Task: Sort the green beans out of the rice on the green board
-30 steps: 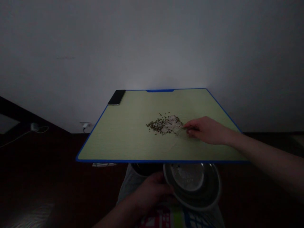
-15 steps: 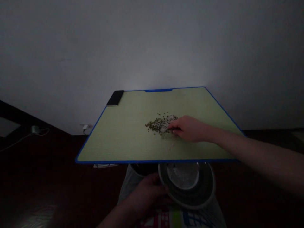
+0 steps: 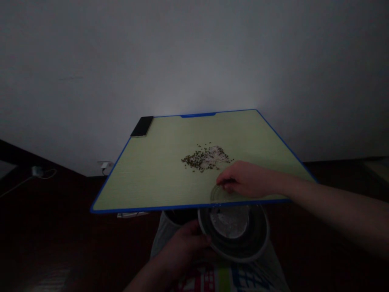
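Observation:
On the pale green tabletop (image 3: pixel 146 178) lies a small pile of dark green beans (image 3: pixel 194 159) mixed with white rice (image 3: pixel 214 153). My right hand (image 3: pixel 240 178) is between the pile and the table's near edge, its fingers pinched on a clear piece with a curved rim (image 3: pixel 214 194), hard to make out. Below that edge, my left hand (image 3: pixel 188 243) grips the left rim of a metal bowl (image 3: pixel 255 243), tilted under the table edge, with whitish matter at its bottom. A second dark container (image 3: pixel 179 217) sits behind my left hand, partly hidden.
A black phone (image 3: pixel 142 126) lies at the table's far left corner. The blue table rim (image 3: pixel 127 210) runs above my lap. A pale wall (image 3: pixel 194 56) stands behind the table, with a plugged-in charger (image 3: pixel 105 165) at lower left.
My right hand has drawn back from the pile towards the near edge, bringing the clear piece over the bowl's side. The left hand still grips the bowl. The view has shifted slightly.

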`<move>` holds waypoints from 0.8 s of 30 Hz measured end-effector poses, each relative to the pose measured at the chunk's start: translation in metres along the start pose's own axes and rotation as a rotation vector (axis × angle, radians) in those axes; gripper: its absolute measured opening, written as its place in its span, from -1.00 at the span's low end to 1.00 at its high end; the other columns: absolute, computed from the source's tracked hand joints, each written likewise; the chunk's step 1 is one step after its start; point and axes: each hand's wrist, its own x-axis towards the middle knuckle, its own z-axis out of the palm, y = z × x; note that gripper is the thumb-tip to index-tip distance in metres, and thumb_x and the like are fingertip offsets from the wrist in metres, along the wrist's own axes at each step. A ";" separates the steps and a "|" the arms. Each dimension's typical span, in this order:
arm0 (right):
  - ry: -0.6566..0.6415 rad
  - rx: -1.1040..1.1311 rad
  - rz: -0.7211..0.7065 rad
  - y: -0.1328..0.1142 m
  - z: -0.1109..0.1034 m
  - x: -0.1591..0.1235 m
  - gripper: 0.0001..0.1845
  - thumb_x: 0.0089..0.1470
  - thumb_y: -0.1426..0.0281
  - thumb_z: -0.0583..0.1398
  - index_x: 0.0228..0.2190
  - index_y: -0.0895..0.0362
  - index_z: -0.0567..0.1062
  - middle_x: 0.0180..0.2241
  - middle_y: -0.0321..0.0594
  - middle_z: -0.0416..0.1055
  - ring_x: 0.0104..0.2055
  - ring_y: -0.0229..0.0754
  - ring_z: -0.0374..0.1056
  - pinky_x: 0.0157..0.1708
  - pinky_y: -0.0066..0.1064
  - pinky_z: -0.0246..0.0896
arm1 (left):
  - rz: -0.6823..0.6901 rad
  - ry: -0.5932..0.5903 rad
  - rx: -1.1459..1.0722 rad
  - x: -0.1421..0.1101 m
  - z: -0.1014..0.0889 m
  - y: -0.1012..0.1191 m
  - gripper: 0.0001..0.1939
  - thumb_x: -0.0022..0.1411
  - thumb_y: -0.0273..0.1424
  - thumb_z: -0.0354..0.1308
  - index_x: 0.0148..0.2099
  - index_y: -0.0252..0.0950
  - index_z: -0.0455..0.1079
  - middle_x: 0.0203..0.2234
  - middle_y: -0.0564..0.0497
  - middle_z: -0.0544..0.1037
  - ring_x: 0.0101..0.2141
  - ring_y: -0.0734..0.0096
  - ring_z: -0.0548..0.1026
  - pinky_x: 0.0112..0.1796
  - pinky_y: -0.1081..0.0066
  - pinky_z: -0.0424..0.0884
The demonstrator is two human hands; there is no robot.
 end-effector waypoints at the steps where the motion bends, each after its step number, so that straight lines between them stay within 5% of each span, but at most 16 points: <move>1: 0.006 0.019 0.013 0.000 0.001 -0.003 -0.69 0.03 0.52 0.14 -0.20 0.13 0.59 -0.30 -0.21 0.59 -0.30 -0.18 0.46 -0.31 -0.45 0.21 | 0.005 0.006 0.006 0.000 0.000 0.001 -0.62 -0.01 -0.53 0.30 -0.07 -0.35 0.48 -0.21 -0.18 0.67 -0.26 0.13 0.63 -0.21 0.27 0.47; 9: -0.001 0.121 0.051 0.000 0.006 -0.030 -0.76 0.06 0.50 0.12 -0.31 0.09 0.58 -0.41 -0.30 0.54 -0.39 -0.22 0.40 -0.40 -0.45 0.16 | 0.010 0.061 0.045 0.000 0.004 0.005 -0.60 -0.04 -0.55 0.31 -0.07 -0.38 0.48 -0.24 -0.17 0.68 -0.29 0.18 0.63 -0.26 0.31 0.49; 16: 0.210 -0.036 0.078 0.000 0.008 -0.005 -0.71 0.13 0.45 0.09 -0.18 0.14 0.57 -0.22 -0.15 0.56 -0.21 -0.11 0.43 -0.23 -0.37 0.18 | 0.005 0.066 0.043 0.001 0.002 0.005 -0.66 -0.01 -0.54 0.30 -0.11 -0.34 0.50 -0.27 -0.12 0.68 -0.31 0.26 0.62 -0.27 0.36 0.48; 24: 0.113 -0.003 0.036 -0.009 0.017 -0.013 -0.71 0.12 0.47 0.09 -0.19 0.12 0.57 -0.24 -0.18 0.57 -0.19 -0.11 0.45 -0.24 -0.39 0.18 | 0.018 0.017 0.028 0.004 0.001 0.004 -0.61 0.02 -0.55 0.27 -0.04 -0.36 0.49 -0.19 -0.19 0.66 -0.21 0.12 0.61 -0.19 0.26 0.46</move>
